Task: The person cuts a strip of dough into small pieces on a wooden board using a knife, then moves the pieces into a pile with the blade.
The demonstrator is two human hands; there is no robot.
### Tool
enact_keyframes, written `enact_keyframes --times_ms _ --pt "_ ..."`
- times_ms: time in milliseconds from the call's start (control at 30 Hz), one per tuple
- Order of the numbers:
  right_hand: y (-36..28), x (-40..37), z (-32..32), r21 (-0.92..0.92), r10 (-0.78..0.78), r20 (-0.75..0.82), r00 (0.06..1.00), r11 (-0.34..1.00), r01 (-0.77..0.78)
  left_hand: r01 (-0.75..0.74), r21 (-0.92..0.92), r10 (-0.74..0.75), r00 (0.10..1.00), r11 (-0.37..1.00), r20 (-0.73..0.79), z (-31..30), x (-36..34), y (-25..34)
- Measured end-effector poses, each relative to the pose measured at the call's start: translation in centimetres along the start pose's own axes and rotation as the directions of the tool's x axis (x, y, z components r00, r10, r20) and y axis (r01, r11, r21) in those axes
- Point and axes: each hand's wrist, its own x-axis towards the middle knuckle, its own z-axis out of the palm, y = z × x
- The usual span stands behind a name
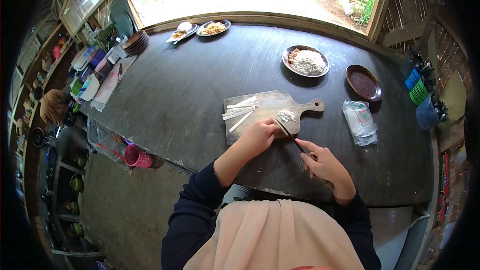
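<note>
A wooden cutting board (280, 101) with a handle at its right lies on the dark table. Several white strips (241, 112) rest on its left part, and a small heap of chopped white pieces (286, 115) lies near the handle. My left hand (261, 135) is at the board's front edge, its fingers pressed together close to the blade; what they hold is too small to make out. My right hand (322, 161) grips a knife (291, 134), the index finger stretched along it, the blade pointing up and left onto the board beside my left fingertips.
Behind the board stands a plate of white and reddish food (306, 62). To the right are an empty brown dish (363, 83) and a white plastic packet (360, 123). Two food plates (213, 28) sit at the window, stacked bowls (136, 42) at left. A person (54, 106) is far left.
</note>
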Motion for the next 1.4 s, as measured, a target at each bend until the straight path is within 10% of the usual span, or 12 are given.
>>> enact_keyframes --times_ms 833,1400 --pt "0.7 -1.0 -0.3 -0.166 -0.209 -0.02 0.978 0.965 0.203 0.024 0.093 -0.024 1.0 0.995 -0.004 0.4 -0.3 -0.2" --pt "-0.2 -1.1 -1.0 -0.088 -0.086 0.028 0.996 0.992 0.088 0.043 0.093 -0.044 0.999 0.995 0.012 0.1 -0.2 0.2"
